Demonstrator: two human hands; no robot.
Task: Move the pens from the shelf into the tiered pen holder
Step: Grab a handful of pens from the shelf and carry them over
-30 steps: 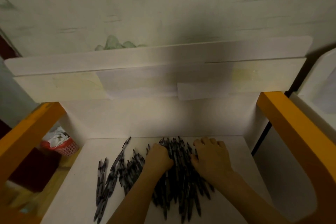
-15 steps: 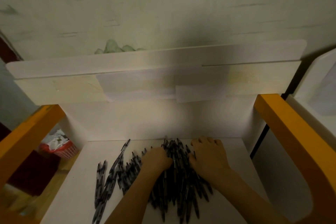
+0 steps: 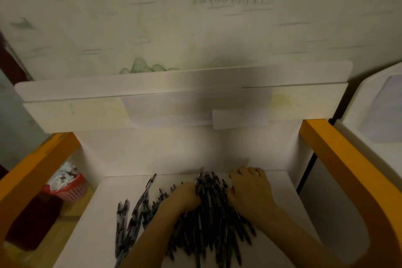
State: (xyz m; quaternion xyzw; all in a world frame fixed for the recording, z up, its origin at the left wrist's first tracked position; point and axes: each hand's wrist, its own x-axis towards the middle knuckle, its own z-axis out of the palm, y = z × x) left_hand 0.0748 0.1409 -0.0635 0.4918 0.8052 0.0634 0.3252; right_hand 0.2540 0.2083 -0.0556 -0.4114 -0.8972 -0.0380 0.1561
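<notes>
Two bare hands are working a heap of dark pens [image 3: 208, 220] lying on a white shelf [image 3: 91, 235], the pens' long axes running roughly from six to twelve o'clock, away from the person. The left hand [image 3: 185, 199] is curling its fingers into the left flank of the main bundle, apparently gripping a clutch of pens, though the fingertips are hidden. The right hand [image 3: 250, 189] is lying with fingers spread over the bundle's right edge, at about three o'clock from the left hand, pressing rather than clasping. Looser pens are trailing off toward nine o'clock, nearer the left hand. Both hands are bracketing the bundle, so a lift would likely come along its length. The tiered pen holder is not in view. Beyond, at ten o'clock, a red basket [image 3: 67, 189] is sitting below an orange rail [image 3: 39, 167]; a white back panel [image 3: 174, 93] is rising at twelve o'clock.
</notes>
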